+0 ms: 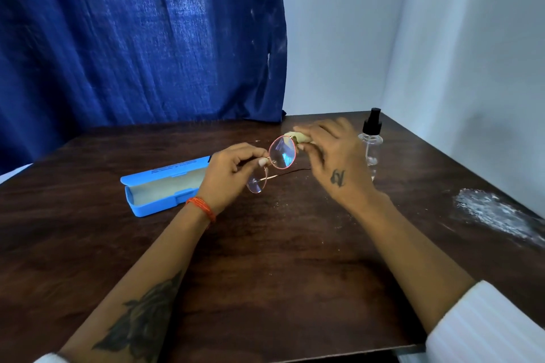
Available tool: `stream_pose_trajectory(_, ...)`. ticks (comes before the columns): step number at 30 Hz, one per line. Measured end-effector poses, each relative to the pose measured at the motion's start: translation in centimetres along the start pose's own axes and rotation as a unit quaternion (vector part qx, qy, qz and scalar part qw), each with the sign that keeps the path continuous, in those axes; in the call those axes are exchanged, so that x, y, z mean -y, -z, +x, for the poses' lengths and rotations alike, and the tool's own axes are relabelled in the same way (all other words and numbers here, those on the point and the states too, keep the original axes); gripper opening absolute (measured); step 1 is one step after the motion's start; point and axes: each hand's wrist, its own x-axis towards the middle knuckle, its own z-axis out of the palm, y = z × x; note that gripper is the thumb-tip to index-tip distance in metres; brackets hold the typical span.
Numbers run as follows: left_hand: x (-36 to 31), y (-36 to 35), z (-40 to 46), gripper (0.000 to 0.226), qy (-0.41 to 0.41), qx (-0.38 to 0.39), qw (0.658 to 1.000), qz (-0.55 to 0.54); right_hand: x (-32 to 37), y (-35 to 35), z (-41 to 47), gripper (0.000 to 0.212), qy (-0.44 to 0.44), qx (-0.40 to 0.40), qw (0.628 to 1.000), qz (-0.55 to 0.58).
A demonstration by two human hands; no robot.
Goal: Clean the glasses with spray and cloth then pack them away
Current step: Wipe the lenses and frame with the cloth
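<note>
Pink-rimmed glasses (281,153) w/ clear round lenses; left hand (233,174) pinches bridge, right hand (330,150) grips cloth (296,137).

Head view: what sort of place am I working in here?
Probably a small indoor room corner, home or makeshift workspace: a dark wooden table set against plain white walls, with a blue curtain hanging behind it.

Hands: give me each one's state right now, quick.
Left hand: fingers pinch the glasses at the bridge.
Right hand: fingers hold the cloth at the upper lens rim.
</note>
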Motion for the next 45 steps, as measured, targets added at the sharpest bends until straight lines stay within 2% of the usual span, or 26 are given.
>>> stream_pose_trajectory(8,0.1,0.9,0.3,0.015,-0.002,-0.049,0.998,0.038,-0.8,0.8,-0.2,0.015,-0.044,0.059,0.993,-0.093)
stream_pose_trajectory(13,0.7,1.5,0.5,0.016,0.026,-0.085,0.995,0.043,-1.7,0.9,-0.4,0.020,-0.105,0.051,0.982,-0.149)
stream_pose_trajectory(15,0.8,1.7,0.6,0.018,0.039,-0.098,0.994,0.037,-2.0,0.8,-0.4,0.020,-0.135,0.037,0.982,-0.131)
stream_pose_trajectory(17,0.8,1.8,0.7,0.019,0.049,-0.113,0.992,0.030,-1.9,1.0,-0.2,0.018,-0.163,0.006,0.983,-0.081)
stream_pose_trajectory(19,0.8,1.8,0.7,0.020,0.065,-0.131,0.989,0.009,-1.5,1.4,0.2,0.016,-0.178,-0.079,0.980,-0.032)
stream_pose_trajectory(21,0.9,1.8,0.8,0.020,0.081,-0.149,0.985,-0.020,-0.9,1.8,0.4,0.016,-0.157,-0.164,0.974,-0.001)
stream_pose_trajectory(22,0.9,1.7,0.8,0.020,0.090,-0.156,0.983,-0.035,-0.6,1.8,0.4,0.016,-0.130,-0.176,0.976,0.009)
stream_pose_trajectory(24,0.9,1.6,0.8,0.018,0.106,-0.161,0.979,-0.065,0.1,1.3,0.0,0.020,-0.048,-0.138,0.989,0.013)
stream_pose_trajectory(27,0.8,1.2,0.7,0.015,0.128,-0.160,0.973,-0.105,1.6,-0.4,-1.2,0.026,0.080,-0.027,0.996,-0.017)
stream_pose_trajectory(30,0.5,0.7,0.7,0.014,0.137,-0.152,0.966,-0.155,2.8,-1.9,-1.8,0.035,0.147,0.087,0.984,-0.057)
stream_pose_trajectory(33,0.2,0.7,0.6,0.015,0.145,-0.154,0.958,-0.195,3.1,-2.4,-1.7,0.035,0.197,0.133,0.968,-0.083)
stream_pose_trajectory(36,0.2,0.9,0.7,0.015,0.160,-0.154,0.949,-0.225,2.9,-2.3,-1.6,0.032,0.189,0.149,0.965,-0.100)
stream_pose_trajectory(45,0.5,0.7,0.7,0.014,0.165,-0.156,0.951,-0.210,1.7,-2.4,-1.7,0.018,0.092,0.196,0.970,-0.113)
